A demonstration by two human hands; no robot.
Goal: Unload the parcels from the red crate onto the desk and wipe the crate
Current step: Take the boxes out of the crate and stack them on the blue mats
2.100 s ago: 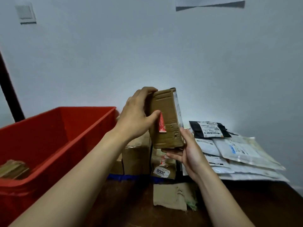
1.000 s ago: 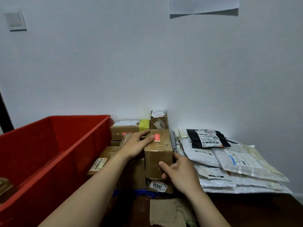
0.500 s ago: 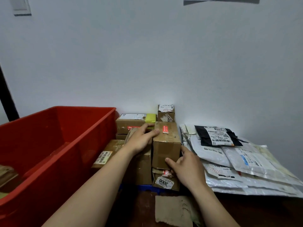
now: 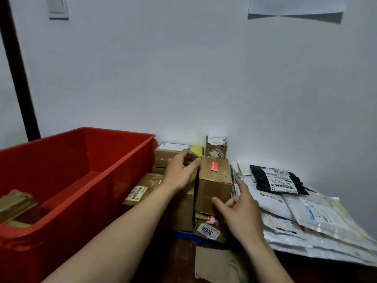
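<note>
1. Crate: one, red.
2. Boxes on the desk: seven counted, whole or in part; any behind are hidden.
3. Black bag: one.
4. Pale bags: at least four in an overlapping pile; exact number cannot be told.
5. Bundle in the crate: one seen, cut off by the frame edge.
6. Hands: two, left hand and right hand.
7. Cardboard scrap: one.
8. Wall: one sheet, one switch.

A white label on the lowest cardboard box reads "3006"; other labels are too small.
</note>
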